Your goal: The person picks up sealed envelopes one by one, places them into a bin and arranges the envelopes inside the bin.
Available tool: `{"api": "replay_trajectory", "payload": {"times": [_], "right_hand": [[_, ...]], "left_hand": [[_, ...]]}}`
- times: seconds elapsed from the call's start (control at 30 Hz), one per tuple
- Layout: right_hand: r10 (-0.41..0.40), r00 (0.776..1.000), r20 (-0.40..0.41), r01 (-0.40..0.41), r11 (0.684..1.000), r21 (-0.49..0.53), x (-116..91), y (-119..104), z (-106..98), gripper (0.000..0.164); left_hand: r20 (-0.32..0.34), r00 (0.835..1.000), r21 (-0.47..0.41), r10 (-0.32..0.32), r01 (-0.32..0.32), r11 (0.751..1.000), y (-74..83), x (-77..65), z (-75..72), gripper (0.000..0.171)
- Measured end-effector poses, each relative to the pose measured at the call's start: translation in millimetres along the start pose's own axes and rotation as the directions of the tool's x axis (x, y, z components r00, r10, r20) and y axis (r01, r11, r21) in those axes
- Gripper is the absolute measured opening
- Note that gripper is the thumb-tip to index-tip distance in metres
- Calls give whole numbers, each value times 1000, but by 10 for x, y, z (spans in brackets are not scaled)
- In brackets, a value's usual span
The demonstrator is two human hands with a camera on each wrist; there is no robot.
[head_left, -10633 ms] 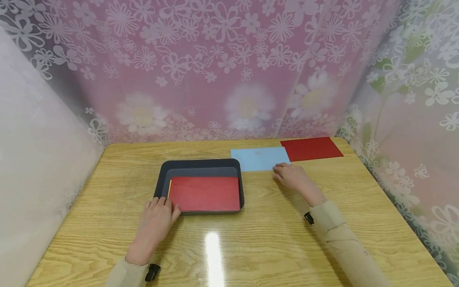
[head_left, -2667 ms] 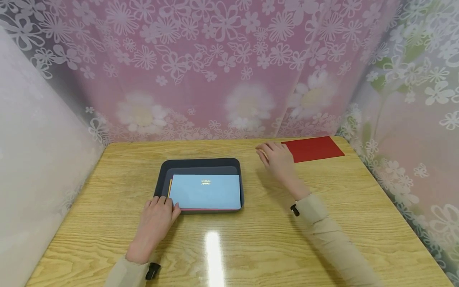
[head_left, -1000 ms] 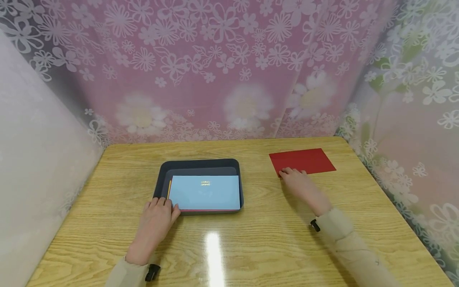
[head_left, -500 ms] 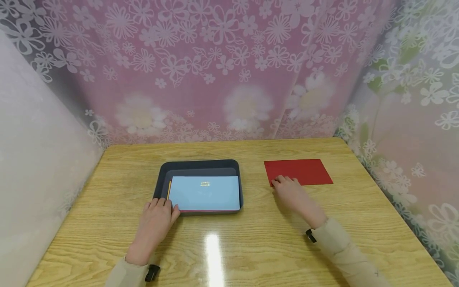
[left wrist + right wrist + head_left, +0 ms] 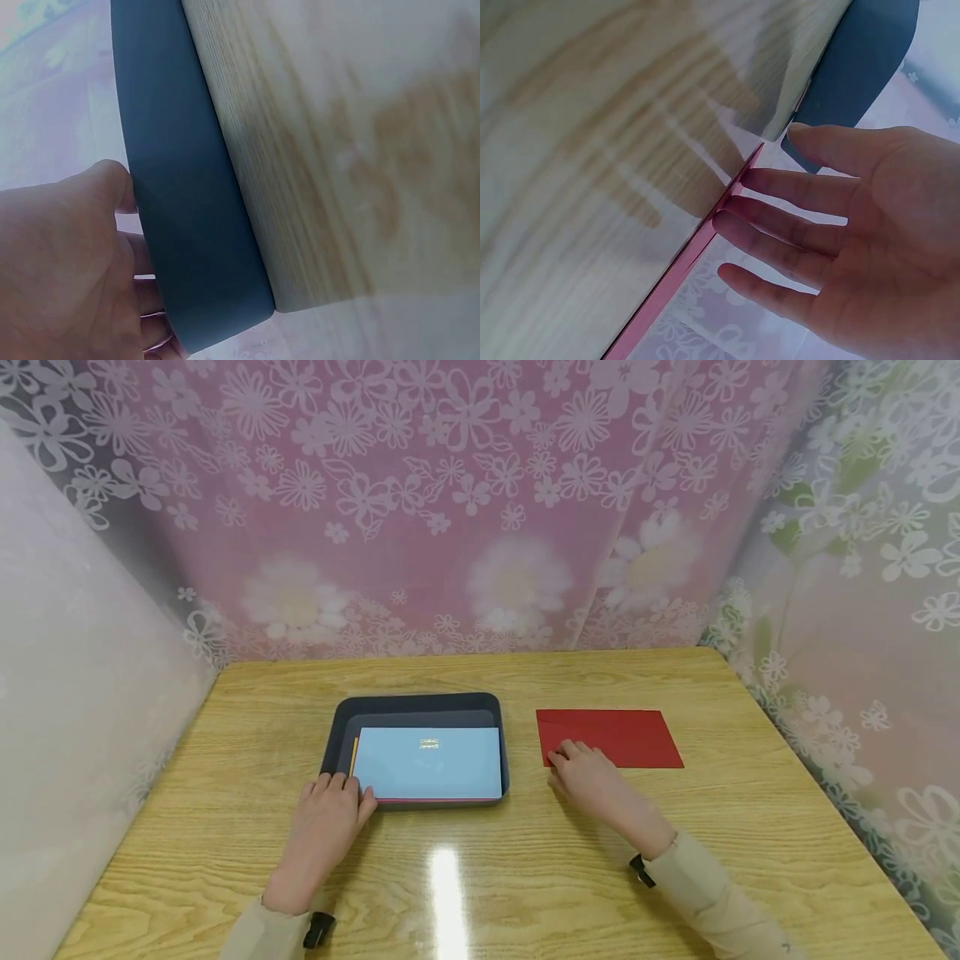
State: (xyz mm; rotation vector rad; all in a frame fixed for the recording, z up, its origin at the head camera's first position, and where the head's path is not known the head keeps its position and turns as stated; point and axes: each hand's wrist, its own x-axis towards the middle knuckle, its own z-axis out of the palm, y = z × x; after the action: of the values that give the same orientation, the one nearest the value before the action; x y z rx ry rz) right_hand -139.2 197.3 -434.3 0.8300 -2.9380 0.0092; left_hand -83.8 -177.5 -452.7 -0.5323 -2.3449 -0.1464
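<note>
My left hand [image 5: 327,818] holds the near-left corner of a dark grey baking tray [image 5: 420,702]. In the left wrist view its fingers reach over the rim and their tips are hidden behind the tray wall [image 5: 187,187]. A light blue envelope [image 5: 427,768] with gold print lies in the tray, on a red and a yellow one that show only as thin edges. To the right, my right hand [image 5: 600,785] presses its fingertips on the near-left part of a red envelope [image 5: 630,739] flat on the table. In the right wrist view the fingers are fairly straight, the thumb apart from the envelope.
The wooden table [image 5: 555,877] ends at the back against a pink floral curtain [image 5: 420,568]. A white cloth [image 5: 97,677] hangs at the left, a floral one [image 5: 870,693] at the right. The table has a bright light reflection in front of the tray.
The blue envelope went from the table into the tray. Since then my right hand has slid the red envelope nearer and leftward, turning it straighter. My left hand has stayed at the tray corner.
</note>
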Motion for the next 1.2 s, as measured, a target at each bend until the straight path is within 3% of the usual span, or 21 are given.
{"api": "replay_trajectory", "payload": {"times": [0.2, 0.47, 0.67, 0.93, 1.2], "right_hand": [[10, 1000, 5, -11, 1000, 29, 55, 130, -47, 28], [125, 992, -34, -121, 989, 88, 198, 841, -24, 24], [192, 981, 19, -193, 978, 74, 197, 1246, 41, 32], [192, 979, 69, -200, 969, 143, 173, 1331, 46, 46], [179, 976, 122, -200, 960, 197, 231, 1320, 39, 40]], "left_hand": [[7, 1000, 5, 4, -4, 1000, -11, -4, 3, 34], [16, 1000, 1, 4, -4, 1000, 0, 12, -34, 35], [8, 1000, 3, 7, -7, 1000, -3, 10, -30, 37], [11, 1000, 2, 5, -5, 1000, -11, 1, -9, 39], [29, 1000, 1, -4, 4, 1000, 0, 7, -27, 37]]}}
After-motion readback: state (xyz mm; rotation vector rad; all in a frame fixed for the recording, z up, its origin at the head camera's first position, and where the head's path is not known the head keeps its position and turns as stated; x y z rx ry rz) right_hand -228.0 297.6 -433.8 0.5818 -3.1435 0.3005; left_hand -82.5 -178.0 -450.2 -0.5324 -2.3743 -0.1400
